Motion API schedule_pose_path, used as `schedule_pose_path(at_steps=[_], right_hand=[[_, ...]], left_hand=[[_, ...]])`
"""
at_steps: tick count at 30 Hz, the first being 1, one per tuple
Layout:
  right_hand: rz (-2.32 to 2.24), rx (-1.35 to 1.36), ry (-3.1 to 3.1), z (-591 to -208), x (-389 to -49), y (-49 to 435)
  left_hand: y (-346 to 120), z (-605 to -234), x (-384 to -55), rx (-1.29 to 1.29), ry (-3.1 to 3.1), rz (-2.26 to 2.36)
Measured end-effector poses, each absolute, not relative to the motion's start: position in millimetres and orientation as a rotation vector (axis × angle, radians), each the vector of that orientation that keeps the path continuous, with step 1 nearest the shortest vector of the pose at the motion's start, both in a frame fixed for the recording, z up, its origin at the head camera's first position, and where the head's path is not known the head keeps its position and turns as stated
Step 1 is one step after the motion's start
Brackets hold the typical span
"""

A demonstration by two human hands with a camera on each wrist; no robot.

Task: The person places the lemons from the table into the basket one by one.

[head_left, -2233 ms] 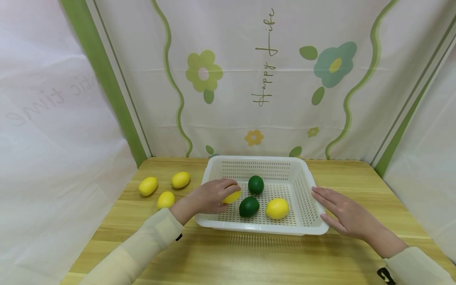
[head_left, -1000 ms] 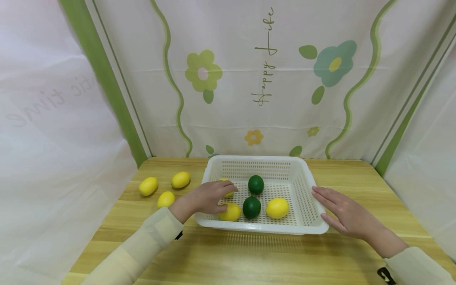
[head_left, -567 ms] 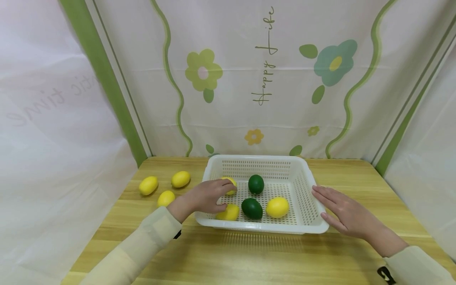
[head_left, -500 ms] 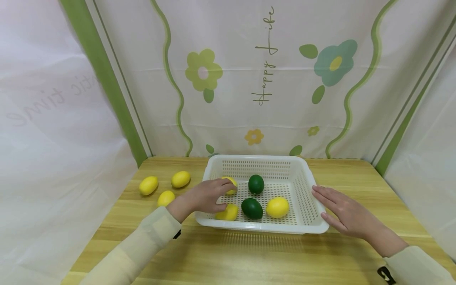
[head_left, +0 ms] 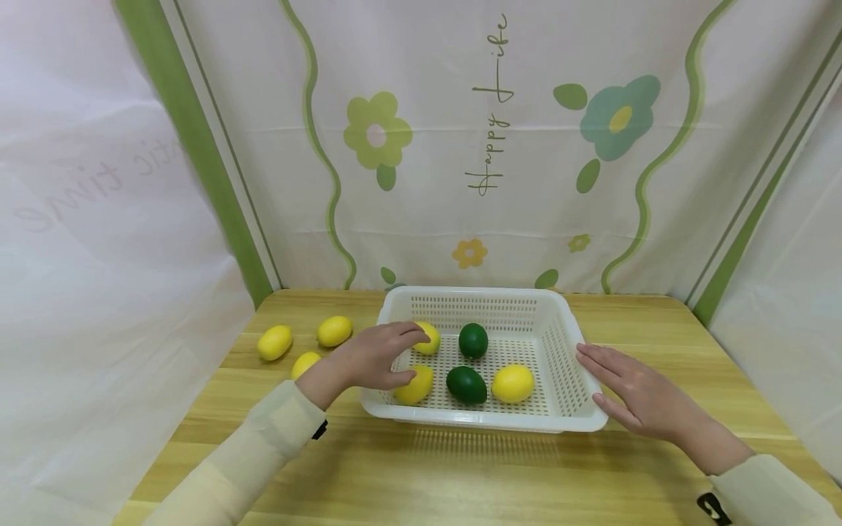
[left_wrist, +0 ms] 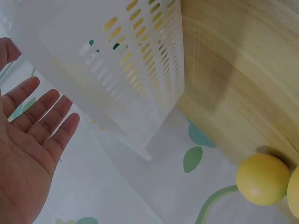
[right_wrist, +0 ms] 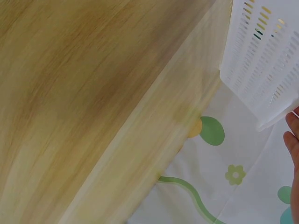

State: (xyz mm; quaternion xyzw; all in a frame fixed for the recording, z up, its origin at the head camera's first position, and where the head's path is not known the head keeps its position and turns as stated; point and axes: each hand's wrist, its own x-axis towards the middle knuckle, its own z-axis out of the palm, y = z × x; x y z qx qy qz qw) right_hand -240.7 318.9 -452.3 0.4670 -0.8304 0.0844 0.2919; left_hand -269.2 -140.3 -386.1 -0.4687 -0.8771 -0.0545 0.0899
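A white perforated plastic basket (head_left: 487, 420) stands on the wooden table, holding three yellow lemons and two dark green fruits shaped like limes. My left hand (head_left: 375, 358) hovers over its left rim with relaxed, spread fingers and nothing in them. Just beyond the fingertips lie a lemon (head_left: 427, 339) at the back left and another lemon (head_left: 416, 386) at the front left. The third lemon (head_left: 513, 384) sits at the right of the green fruits, the front one (head_left: 466, 385) and the back one (head_left: 473, 341). With straight fingers, my right hand (head_left: 638, 394) rests against the basket's right rim.
Left of the basket, three more lemons lie on the table (head_left: 460, 482): one at the far left (head_left: 274, 342), one at the back (head_left: 335, 331), and one (head_left: 305, 364) partly behind the left wrist. A flower-printed curtain (head_left: 427, 190) hangs behind the table.
My left hand has let go of the lemon it held over the basket and drawn back up and left. The front-left lemon and front green fruit have rolled slightly. My right hand stays put.
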Motion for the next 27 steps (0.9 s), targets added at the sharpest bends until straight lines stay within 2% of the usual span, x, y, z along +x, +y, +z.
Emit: schedule_pose_path(at_steps=[27], right_hand=[[0.222,1.240,-2.221,-453,-241,320]], left_hand=[[-193,-358,-264,-1.216,-2.428,-0.221]])
